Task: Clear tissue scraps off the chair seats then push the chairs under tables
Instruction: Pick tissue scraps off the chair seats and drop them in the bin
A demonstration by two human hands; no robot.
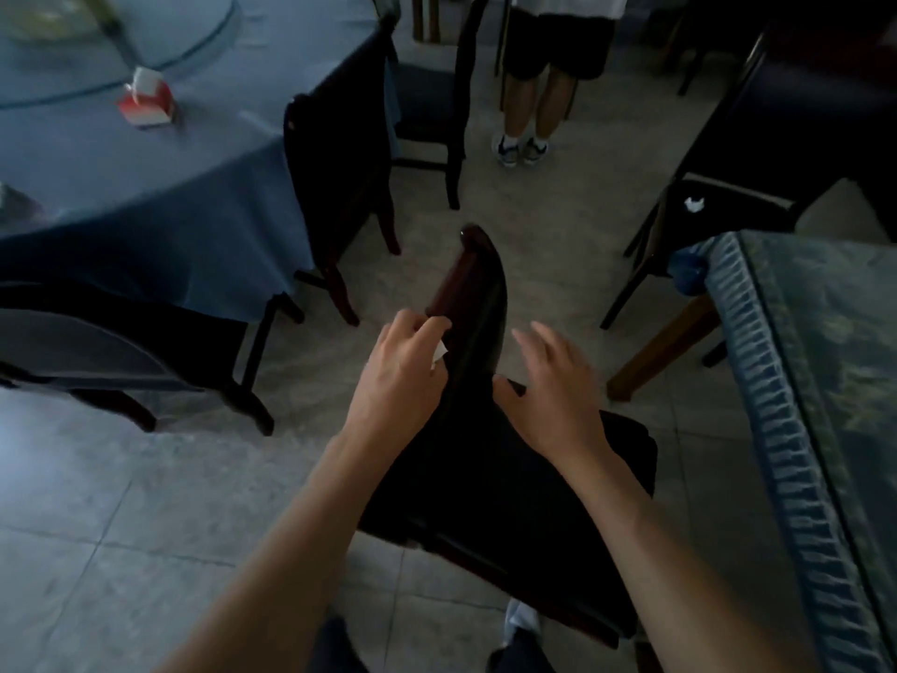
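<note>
Head view: your left hand [398, 376] pinches a flimsy tissue scrap [440, 353]; right hand [553, 391] hovers open. Stiff wooden chair [485, 332]: grip its backrest at twelve o'clock.

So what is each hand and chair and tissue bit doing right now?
left hand: pinches a white tissue scrap.
right hand: open, fingers spread over the near chair.
near chair: out on the floor, not under a table.
far chair: another tissue scrap lies on its seat.
</note>
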